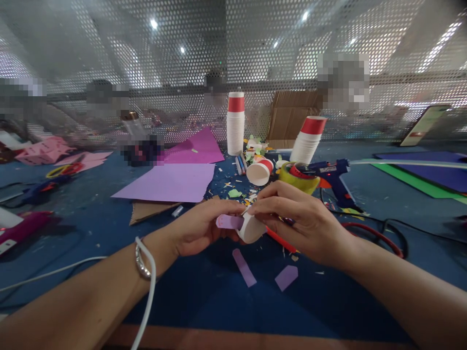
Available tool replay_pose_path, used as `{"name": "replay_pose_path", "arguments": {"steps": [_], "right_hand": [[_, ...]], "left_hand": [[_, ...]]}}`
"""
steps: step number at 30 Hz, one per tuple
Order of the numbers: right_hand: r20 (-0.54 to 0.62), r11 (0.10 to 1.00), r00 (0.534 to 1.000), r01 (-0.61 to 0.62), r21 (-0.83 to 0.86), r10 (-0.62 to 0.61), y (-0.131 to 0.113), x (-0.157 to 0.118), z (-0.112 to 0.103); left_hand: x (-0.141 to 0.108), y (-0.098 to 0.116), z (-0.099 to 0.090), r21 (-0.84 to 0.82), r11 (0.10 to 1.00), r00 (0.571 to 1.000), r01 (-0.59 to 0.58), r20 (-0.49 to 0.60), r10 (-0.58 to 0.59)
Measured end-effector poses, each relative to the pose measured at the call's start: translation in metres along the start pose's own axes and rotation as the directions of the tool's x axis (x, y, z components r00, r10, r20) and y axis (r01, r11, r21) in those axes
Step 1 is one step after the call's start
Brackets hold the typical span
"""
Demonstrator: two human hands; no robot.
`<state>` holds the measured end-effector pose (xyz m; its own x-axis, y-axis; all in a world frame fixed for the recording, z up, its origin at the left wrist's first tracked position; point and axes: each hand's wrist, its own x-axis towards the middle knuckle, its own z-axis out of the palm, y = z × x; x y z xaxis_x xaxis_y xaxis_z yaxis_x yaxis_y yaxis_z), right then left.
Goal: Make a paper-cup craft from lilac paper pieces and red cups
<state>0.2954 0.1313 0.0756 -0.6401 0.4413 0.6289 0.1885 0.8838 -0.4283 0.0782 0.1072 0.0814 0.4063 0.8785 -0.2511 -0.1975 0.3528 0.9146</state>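
A white paper cup (pixel 252 229) is held between both hands, tilted on its side. A narrow purple paper strip (pixel 228 222) sticks out from it to the left. My left hand (pixel 204 226) grips the cup's left side, its thumb along the top. From the right, my right hand (pixel 297 218) pinches the cup's upper edge; some of its fingers are hidden behind. Below the hands lie a longer purple strip (pixel 244 268) and a short pointed purple piece (pixel 286 278).
Behind stand two cup stacks (pixel 235 133) (pixel 307 141), with a loose cup (pixel 259 172) between. A glue gun (pixel 337 180) rests in a yellow-green holder (pixel 299 181). Purple sheets (pixel 171 182), paper scraps, cables and red-handled scissors (pixel 280 239) lie around.
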Motion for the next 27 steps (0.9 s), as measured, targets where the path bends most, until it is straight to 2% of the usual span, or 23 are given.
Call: {"name": "replay_pose_path", "arguments": {"steps": [7, 11, 16, 20, 23, 27], "right_hand": [[0.025, 0.999, 0.999, -0.032, 0.024, 0.031, -0.002, 0.0, 0.0], [0.026, 1.0, 1.0, -0.019, 0.021, 0.018, -0.001, 0.0, 0.0], [-0.015, 1.0, 1.0, -0.002, 0.014, 0.002, 0.001, 0.0, 0.001], [-0.04, 1.0, 0.999, -0.011, 0.002, 0.011, 0.004, 0.001, 0.002], [-0.085, 1.0, 0.996, -0.022, -0.005, 0.022, 0.005, 0.002, 0.003], [-0.11, 1.0, 0.994, -0.025, 0.006, 0.025, 0.005, 0.002, 0.004]], "left_hand": [[0.003, -0.002, 0.002, 0.047, 0.998, 0.998, 0.039, -0.053, -0.037], [0.003, -0.005, 0.0, 0.094, 0.995, 0.999, 0.034, -0.014, -0.033], [0.001, -0.006, -0.001, 0.136, 0.991, 1.0, 0.012, -0.029, -0.008], [-0.003, 0.0, 0.0, 0.196, 0.98, 0.999, -0.037, 0.037, 0.031], [-0.008, 0.003, 0.002, 0.42, 0.896, 0.989, -0.147, 0.055, 0.136], [-0.011, 0.001, 0.003, 0.736, 0.644, 0.965, -0.208, 0.047, 0.258]]}}
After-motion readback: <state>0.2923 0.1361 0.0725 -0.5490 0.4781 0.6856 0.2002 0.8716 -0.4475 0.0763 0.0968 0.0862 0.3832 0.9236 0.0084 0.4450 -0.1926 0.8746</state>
